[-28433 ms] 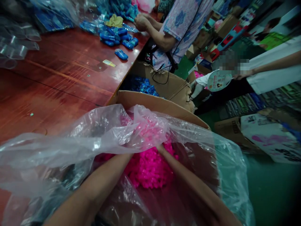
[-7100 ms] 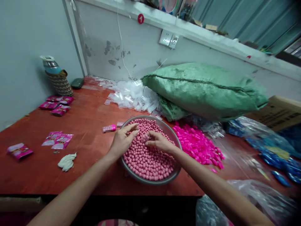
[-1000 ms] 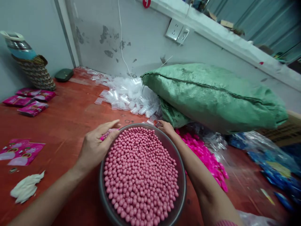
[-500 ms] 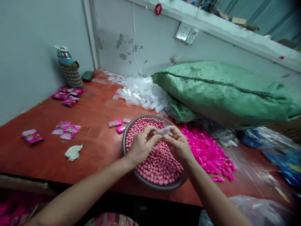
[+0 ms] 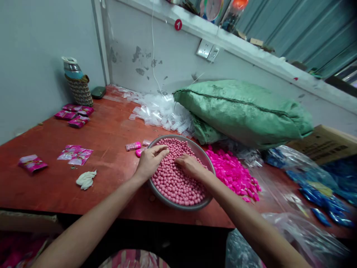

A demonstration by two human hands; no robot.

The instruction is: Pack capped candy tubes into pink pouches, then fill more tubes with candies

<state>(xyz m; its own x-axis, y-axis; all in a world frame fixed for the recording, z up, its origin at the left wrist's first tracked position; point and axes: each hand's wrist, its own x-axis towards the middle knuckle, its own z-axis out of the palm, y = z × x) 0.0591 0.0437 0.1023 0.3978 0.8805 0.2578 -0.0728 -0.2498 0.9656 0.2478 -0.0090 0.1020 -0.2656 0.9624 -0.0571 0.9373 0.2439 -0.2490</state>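
Note:
A round grey bowl (image 5: 209, 163) full of pink beads (image 5: 178, 188) stands near the table's front edge. My left hand (image 5: 152, 160) is over the bowl's left side, thumb and fingers closed together; whatever they hold is hidden. Fingers bunched, my right hand (image 5: 190, 165) reaches into the beads near the middle, its fingertips partly hidden among them. Left of the bowl lie a bead-filled clear tube with a pink cap (image 5: 133, 146) and a second pink-capped piece (image 5: 139, 152). Bright pink caps (image 5: 234, 173) are heaped to the right. Behind the bowl is a pile of clear empty tubes (image 5: 161, 113).
A large green sack (image 5: 242, 108) lies behind the bowl. Pink packets (image 5: 32, 163), a crumpled white scrap (image 5: 86, 180) and a flask in a woven holder (image 5: 78, 87) are at the left. Blue packets (image 5: 320, 197), plastic bags and a cardboard box (image 5: 325, 143) are at the right.
My hands have moved apart; both held a clear tube over the bowl before. The right one has gone down into the beads, and the tube no longer shows clearly. The view has shifted.

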